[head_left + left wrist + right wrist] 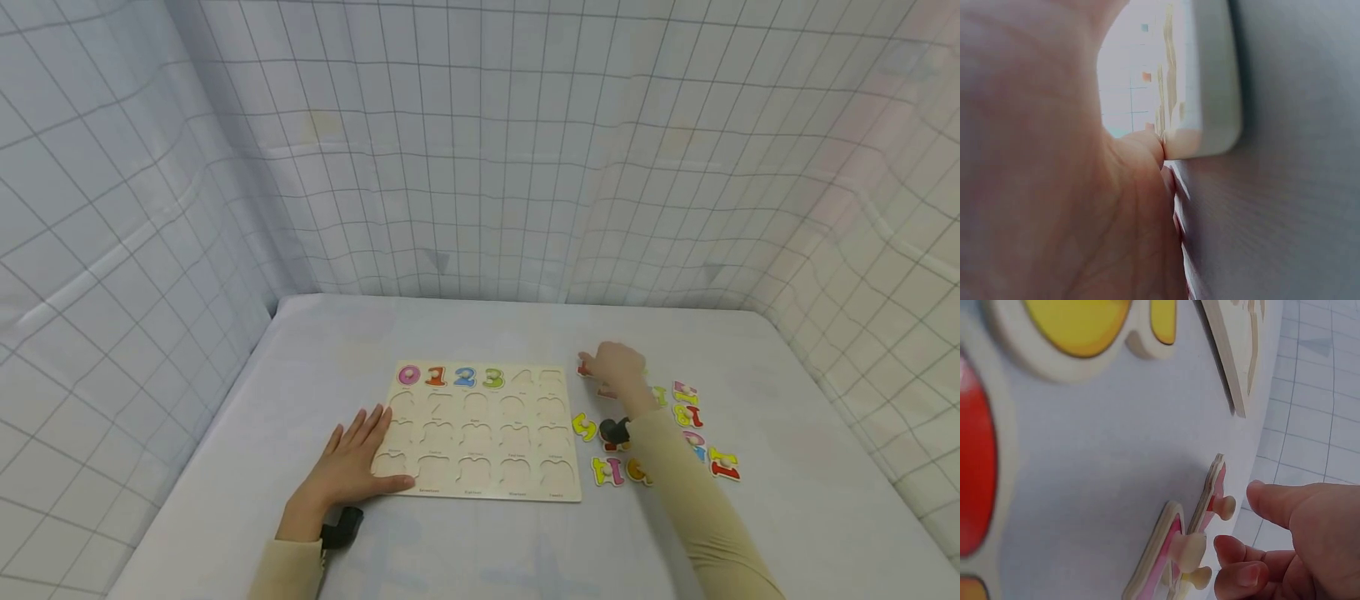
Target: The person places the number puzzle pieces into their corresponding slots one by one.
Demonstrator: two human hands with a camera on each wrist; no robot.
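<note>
A wooden number puzzle board [459, 410] lies on the table, with a pink 0 [408, 376], a red 1 [436, 377], a blue 2 [465, 377] and a green 3 [492, 378] in its top row. My left hand [352, 467] rests spread over the board's left edge. Right of the board, my right hand [617, 367] hovers above loose number pieces. In the right wrist view, its thumb [1272, 503] and fingers stand apart near the wooden knob [1224, 507] of a reddish piece, holding nothing. The hand hides some pieces in the head view.
Several loose number pieces lie right of the board, among them a yellow 5 [584, 427], a yellow-and-pink piece [607, 472] and a yellow-and-red piece [724, 464] at the far right. Grid-patterned white curtains [495, 167] surround the white table [337, 333] at the back and sides.
</note>
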